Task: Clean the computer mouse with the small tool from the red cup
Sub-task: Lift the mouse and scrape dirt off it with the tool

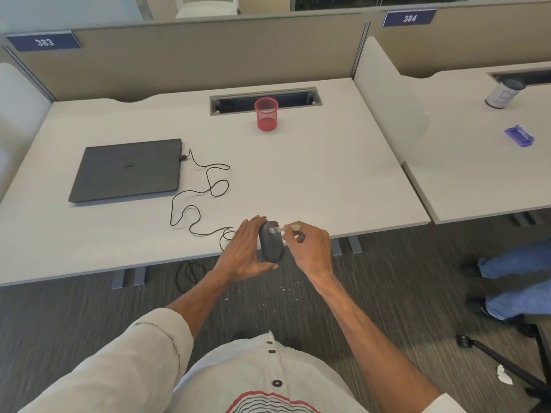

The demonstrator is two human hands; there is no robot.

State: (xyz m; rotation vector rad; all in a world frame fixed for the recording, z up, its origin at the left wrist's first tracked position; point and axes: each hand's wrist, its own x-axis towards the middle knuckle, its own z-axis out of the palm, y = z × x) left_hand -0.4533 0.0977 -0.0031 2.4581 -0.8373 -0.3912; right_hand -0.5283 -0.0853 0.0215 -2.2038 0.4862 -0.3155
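Brushing step: wired mouse (270, 244) is gripped by left hand (244, 251), small brush (290, 227) pinched by right hand (310, 248), well apart from red mesh cup (266, 114). Next: light, steady strokes needed.

A computer mouse (270, 244) of smooth, matt dark grey plastic. A small tool (290, 228) with a pale, wood-like handle and a whitish tip. A red cup (266, 114) of fine see-through mesh, seemingly metal. A smooth, matt white desk (298, 174). A laptop (128, 169) with a matt charcoal lid. A beige partition (208, 55) faced in cloth. Rough, ribbed grey carpet (357, 293). An off-white woven cloth shirt (238, 377).
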